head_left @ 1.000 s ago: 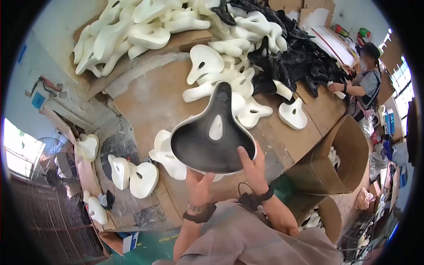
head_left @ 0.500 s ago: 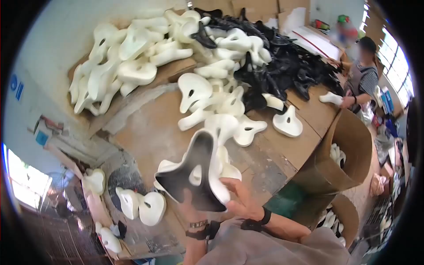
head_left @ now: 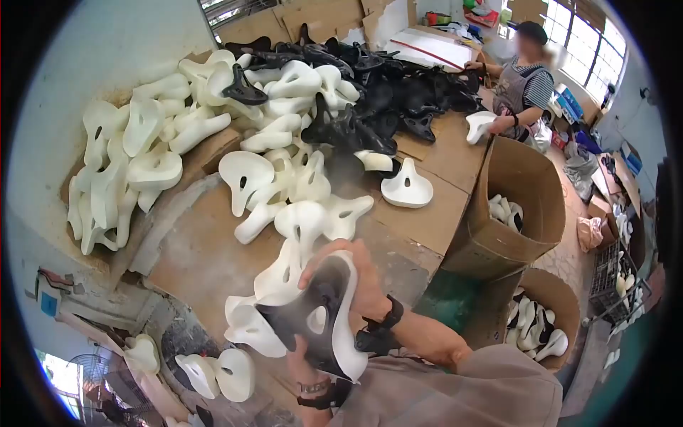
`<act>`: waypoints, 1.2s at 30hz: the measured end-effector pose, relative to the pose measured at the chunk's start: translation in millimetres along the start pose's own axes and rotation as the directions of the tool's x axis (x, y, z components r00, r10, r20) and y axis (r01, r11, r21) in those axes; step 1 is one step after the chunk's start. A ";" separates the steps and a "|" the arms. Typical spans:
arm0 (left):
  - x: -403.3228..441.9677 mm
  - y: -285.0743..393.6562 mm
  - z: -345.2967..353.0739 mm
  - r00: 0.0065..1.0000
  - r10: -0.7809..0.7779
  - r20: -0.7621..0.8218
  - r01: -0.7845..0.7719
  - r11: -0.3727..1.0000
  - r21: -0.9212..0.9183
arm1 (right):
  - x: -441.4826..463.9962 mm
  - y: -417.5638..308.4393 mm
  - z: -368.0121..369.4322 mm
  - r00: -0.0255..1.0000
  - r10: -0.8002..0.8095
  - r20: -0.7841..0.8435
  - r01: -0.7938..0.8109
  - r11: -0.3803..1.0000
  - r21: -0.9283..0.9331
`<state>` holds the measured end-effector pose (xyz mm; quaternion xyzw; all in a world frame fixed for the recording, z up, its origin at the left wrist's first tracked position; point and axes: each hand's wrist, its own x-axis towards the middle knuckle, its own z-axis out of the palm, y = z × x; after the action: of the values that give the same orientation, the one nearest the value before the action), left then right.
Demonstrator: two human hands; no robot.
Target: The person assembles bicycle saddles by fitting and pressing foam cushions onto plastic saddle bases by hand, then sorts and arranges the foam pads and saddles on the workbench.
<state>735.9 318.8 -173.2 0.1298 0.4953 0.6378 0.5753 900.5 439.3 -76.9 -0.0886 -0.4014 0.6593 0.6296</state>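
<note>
Close to my body I hold a bicycle saddle [head_left: 333, 285] with a black underside, white edges and an oval hole through the middle. My right hand [head_left: 366, 285] wraps over its upper right end. Its lower left edge rests in my left hand [head_left: 300, 366], whose fingers are partly hidden behind it. Just beyond the held saddle, white saddle pads [head_left: 279, 274] lie on the cardboard-covered table [head_left: 196, 245]. Another white pad [head_left: 407, 186] sits apart to the right.
A large heap of white pads [head_left: 153, 171] fills the back left, beside a pile of black saddle shells [head_left: 398, 99]. Cardboard barrels [head_left: 523, 167] with saddles inside stand at right. A co-worker [head_left: 530, 82] holds a white saddle [head_left: 479, 127]. Two pads [head_left: 235, 373] lie front left.
My right hand has shifted from the saddle's lower right edge to its upper end. The saddle has turned and come lower. My view has swung to the right.
</note>
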 end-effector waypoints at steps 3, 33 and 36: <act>-1.3 -0.6 4.4 0.999 -0.029 -0.042 0.032 0.998 0.060 | -2.2 -3.0 -1.1 0.997 0.006 -0.081 -0.012 0.997 -0.080; -4.6 23.2 7.9 0.990 0.038 -0.139 -0.018 0.990 0.139 | -13.9 -11.6 -22.9 0.990 0.058 0.130 -0.032 0.981 -0.192; 25.8 22.2 -45.3 0.967 0.227 -0.118 -0.143 0.863 0.484 | -35.2 -11.9 -69.4 0.989 0.136 0.061 -0.097 0.898 -0.429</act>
<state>681.4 322.6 -187.8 0.2576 0.6681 0.5593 0.4176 959.4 435.2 -128.9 -0.2177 -0.5569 0.5960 0.5360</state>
